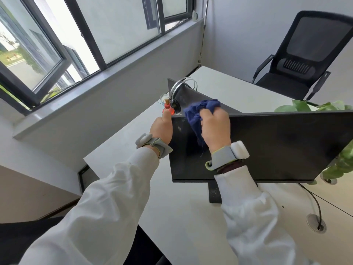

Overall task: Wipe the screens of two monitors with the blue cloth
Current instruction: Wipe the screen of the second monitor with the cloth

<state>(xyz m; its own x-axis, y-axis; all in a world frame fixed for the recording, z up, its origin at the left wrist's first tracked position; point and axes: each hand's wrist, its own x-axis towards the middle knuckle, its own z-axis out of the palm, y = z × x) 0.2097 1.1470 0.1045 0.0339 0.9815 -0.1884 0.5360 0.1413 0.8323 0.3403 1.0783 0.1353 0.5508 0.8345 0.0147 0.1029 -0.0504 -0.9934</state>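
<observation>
Blue cloth [197, 112]: we are pressing it to the upper left of the near monitor [277, 146].
Right hand [215, 127]: we are clutching it.
Left hand [162, 129]: we are gripping the monitor's left edge.

I'm seeing both arms wearing loose white fabric, the left sleeve [114, 197] and right sleeve [248, 217] creasing along their length. A grey left strap [159, 148] is wrapping the wrist behind the left hand [161, 129], carrying a rounded white left pod [143, 140]. Behind the right hand [215, 127] I'm getting a grey right strap [222, 156], edged yellow-green, with a white right pod [239, 150]. A dark maroon cuff [231, 167] is peeking out there.
</observation>
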